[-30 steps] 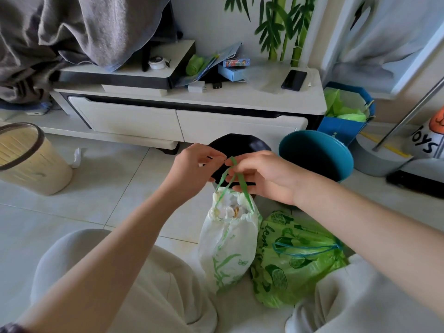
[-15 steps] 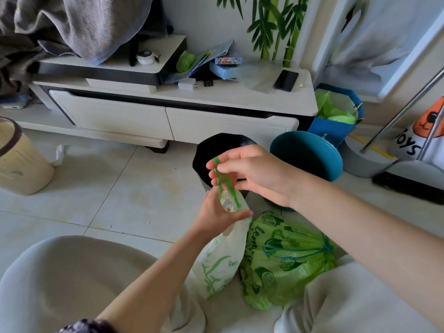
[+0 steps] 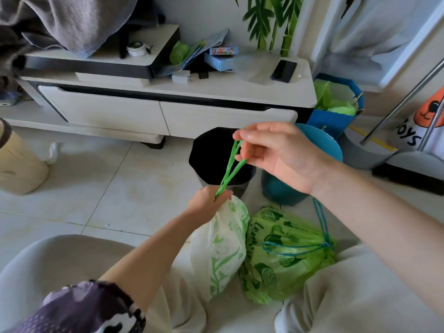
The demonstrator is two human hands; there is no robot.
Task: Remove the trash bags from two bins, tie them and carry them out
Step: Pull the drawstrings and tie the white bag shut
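A white trash bag (image 3: 222, 246) with green leaf print stands on the floor between my knees. My left hand (image 3: 207, 203) is clenched around its gathered neck. My right hand (image 3: 276, 155) pinches the bag's green drawstring (image 3: 231, 169) and holds it taut, up and to the right of the neck. A green lemon-print trash bag (image 3: 286, 255) lies to the right of the white one, cinched with a blue drawstring (image 3: 295, 246). Behind the bags stand an empty black bin (image 3: 216, 162) and a teal bin (image 3: 322, 145).
A white TV cabinet (image 3: 168, 111) with drawers runs along the wall, with a phone (image 3: 283, 70) and small boxes on top. A beige bin (image 3: 16, 162) stands at the left. A blue bag with green liners (image 3: 336, 109) and a metal stand are at the right.
My left hand dropped from the drawstring to the bag's neck and gripped it. My right hand pulled the drawstring up and to the right, closing the bag's mouth.
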